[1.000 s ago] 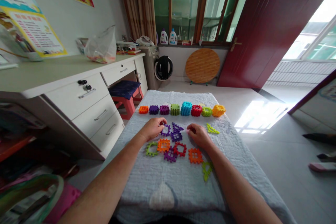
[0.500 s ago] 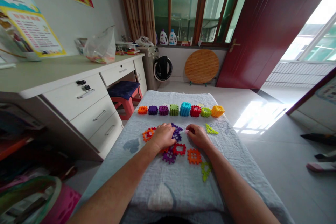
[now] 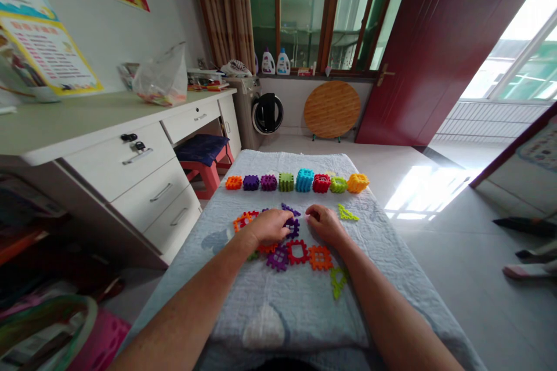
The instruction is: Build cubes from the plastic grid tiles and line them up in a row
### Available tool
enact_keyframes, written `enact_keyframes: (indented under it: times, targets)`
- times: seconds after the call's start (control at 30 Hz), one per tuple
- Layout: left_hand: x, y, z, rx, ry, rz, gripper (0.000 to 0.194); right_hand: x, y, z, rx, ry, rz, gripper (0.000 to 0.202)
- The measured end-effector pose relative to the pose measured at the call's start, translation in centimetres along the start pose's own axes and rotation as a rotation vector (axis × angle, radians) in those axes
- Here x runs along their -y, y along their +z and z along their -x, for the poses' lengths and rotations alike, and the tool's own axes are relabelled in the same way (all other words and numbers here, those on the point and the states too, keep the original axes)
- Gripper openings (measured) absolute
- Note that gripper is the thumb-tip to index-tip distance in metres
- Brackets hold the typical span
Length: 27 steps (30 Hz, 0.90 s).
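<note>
My left hand reaches over a loose pile of flat, notched plastic building pieces. Its thumb and fingers close about a dark purple building piece. Across a small gap, my right hand is curled with its fingertips together; whatever they hold is hidden. Beyond the left fingers lies a purple triangular piece. Closer to me are a red square frame piece, a purple window piece, an orange window piece and a lime triangle. Orange and red pieces show left of the hand, partly covered.
A row of several stacks of pieces crosses the cloth-covered table, with a turquoise stack the tallest. Another lime triangle lies right of my right hand. A white desk and a stool stand at the left.
My left hand has dropped slightly nearer to me over the pile. The red frame piece now lies flatter beside the orange window piece, and a bit of green shows under the left wrist.
</note>
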<state>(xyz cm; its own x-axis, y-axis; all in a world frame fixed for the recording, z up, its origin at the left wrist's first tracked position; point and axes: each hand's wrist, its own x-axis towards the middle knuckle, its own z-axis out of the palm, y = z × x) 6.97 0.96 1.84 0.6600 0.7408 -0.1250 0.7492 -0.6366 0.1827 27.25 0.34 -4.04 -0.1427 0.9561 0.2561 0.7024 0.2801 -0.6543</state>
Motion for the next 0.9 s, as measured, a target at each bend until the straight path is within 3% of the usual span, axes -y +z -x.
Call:
enact_keyframes:
  times: [0.07, 0.23, 0.57, 0.67, 0.8, 0.9]
  targets:
    - [0.2, 0.1, -0.3, 0.012, 0.015, 0.054, 0.028, 0.0, 0.0, 0.0, -0.001, 0.001, 0.001, 0.018]
    - [0.2, 0.6, -0.2, -0.097, -0.061, 0.01, 0.036, 0.2, -0.1, 0.0, -0.002, 0.002, 0.002, 0.018]
    - [0.3, 0.9, -0.6, -0.03, -0.061, 0.009, 0.042, 0.0, 0.0, 0.0, -0.002, 0.004, 0.003, 0.017]
    - [1.9, -0.1, -0.3, -0.101, -0.066, 0.063, 0.045, -0.1, 0.0, 0.0, 0.003, -0.004, 0.0, 0.018]
    - [5.3, -2.3, 0.1, -0.219, -0.187, 0.052, 0.046, -0.2, 0.1, -0.1, 0.01, -0.012, -0.01, 0.018]
    - [6.9, -3.2, -0.2, -0.143, -0.238, -0.013, 0.05, -0.2, 0.1, -0.1, 0.013, -0.004, -0.008, 0.017]
